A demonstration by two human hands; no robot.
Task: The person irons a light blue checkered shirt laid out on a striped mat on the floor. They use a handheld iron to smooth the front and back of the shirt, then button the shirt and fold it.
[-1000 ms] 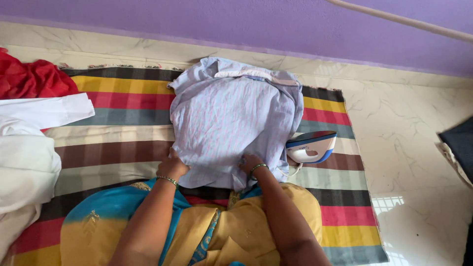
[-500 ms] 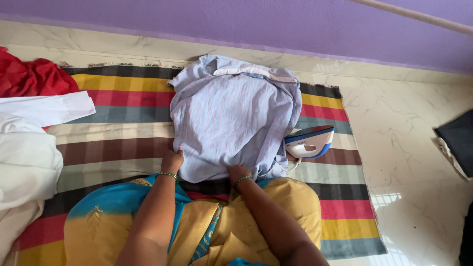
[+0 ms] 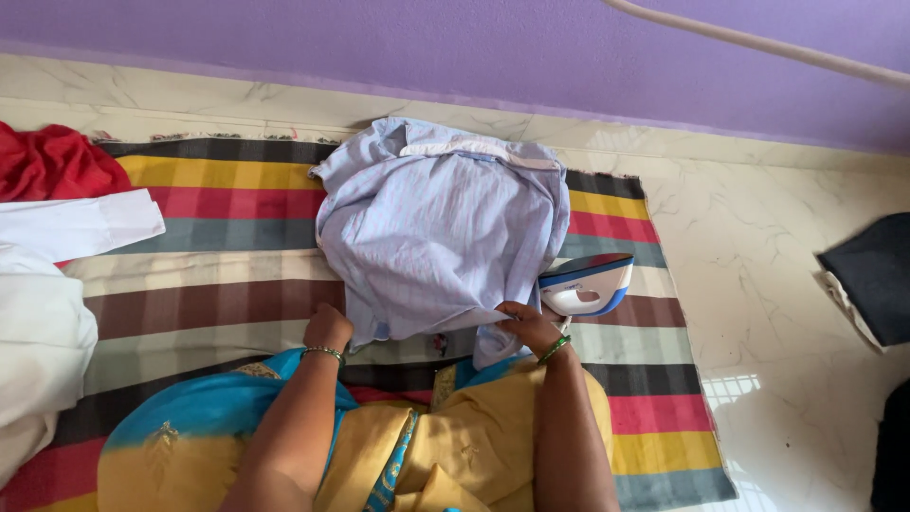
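You are sitting on a striped blanket spread over a pale marble floor, its bands running dark, yellow, red, grey, cream and brown. Beyond the blanket's far edge a marble skirting meets a purple wall, and a pale cord or pipe crosses the wall's upper right corner.

A light blue striped shirt lies bunched on the middle of the blanket, collar toward the wall. Your left hand rests at the shirt's near left corner, fingers curled in against the cloth; you cannot tell whether it pinches the fabric or only presses it. Your right hand closes narrowly on the shirt's near right hem, lifting the edge off the blanket. A white and blue iron sits on the blanket just beside the shirt's right edge, close to that hand.

Off the blanket's left end lie white garments and, farther back, a red cloth. Well away from the blanket on the right, a dark folded cloth lies on the marble.

Compared with half a second ago, your right hand has moved from the middle of the near hem out to the right corner, beside the iron, and now holds the edge raised. The left hand has stayed at its corner. The near hem has pulled up, showing more of the blanket in front of your lap.
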